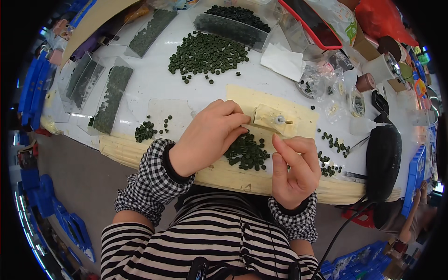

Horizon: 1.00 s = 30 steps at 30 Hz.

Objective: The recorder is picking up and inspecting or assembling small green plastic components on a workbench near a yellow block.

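Observation:
Over the near edge of the table, my left hand (205,137) has its fingertips pressed together beside a cream, tape-wrapped block (268,117). Whatever those fingers pinch is hidden. A short metal pin (287,122) sticks out of the block toward the right. My right hand (298,170) is in front of the block, palm turned up, fingers curled and thumb near the index finger; I cannot make out anything between them. Between my hands lies a loose heap of small dark green round pieces (247,153), partly touched by the left fingers.
A larger spread of green pieces (205,53) lies farther back, before a clear bin (231,28). More clear bins (109,100) stand left. A red-cased phone (312,23), white tissue (282,60) and plastic bags (326,88) crowd the right. A black pouch (383,158) hangs over the right edge.

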Each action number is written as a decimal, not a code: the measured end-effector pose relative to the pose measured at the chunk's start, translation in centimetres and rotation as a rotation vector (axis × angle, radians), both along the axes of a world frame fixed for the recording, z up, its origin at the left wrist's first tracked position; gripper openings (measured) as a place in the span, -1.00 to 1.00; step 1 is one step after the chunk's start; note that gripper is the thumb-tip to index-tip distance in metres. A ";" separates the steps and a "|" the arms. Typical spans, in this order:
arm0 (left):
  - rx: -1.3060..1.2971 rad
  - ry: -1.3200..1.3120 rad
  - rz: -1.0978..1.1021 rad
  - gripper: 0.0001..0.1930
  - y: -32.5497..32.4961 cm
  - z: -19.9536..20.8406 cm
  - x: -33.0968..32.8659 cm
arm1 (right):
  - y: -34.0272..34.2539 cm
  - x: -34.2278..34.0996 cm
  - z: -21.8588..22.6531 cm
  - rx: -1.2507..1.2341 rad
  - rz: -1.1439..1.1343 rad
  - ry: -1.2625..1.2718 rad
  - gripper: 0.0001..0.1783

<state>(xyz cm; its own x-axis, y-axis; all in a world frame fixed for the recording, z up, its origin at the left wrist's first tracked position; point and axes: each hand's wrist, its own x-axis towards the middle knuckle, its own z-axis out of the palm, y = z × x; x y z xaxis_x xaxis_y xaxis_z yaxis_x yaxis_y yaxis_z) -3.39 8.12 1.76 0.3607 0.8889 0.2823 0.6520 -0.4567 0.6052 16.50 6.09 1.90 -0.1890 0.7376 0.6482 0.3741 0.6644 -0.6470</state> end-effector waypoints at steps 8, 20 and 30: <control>0.012 0.150 0.001 -0.67 -1.0 0.5 -0.4 | 0.0 0.0 0.0 -0.003 -0.004 0.008 -0.61; 0.014 0.334 0.008 -0.68 -2.3 0.9 -1.1 | 0.1 -0.1 -0.2 0.019 -0.020 0.012 -0.61; -0.092 -0.202 0.106 -0.87 -1.9 1.1 -1.5 | 0.0 -0.1 -0.2 0.010 -0.025 0.017 -0.62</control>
<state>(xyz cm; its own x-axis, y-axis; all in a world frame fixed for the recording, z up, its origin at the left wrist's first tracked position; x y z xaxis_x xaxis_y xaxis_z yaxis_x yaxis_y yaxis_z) -4.91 6.19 2.87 0.2089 0.9441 0.2551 0.5549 -0.3292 0.7640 16.39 6.13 1.68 -0.1598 0.7354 0.6586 0.3794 0.6617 -0.6468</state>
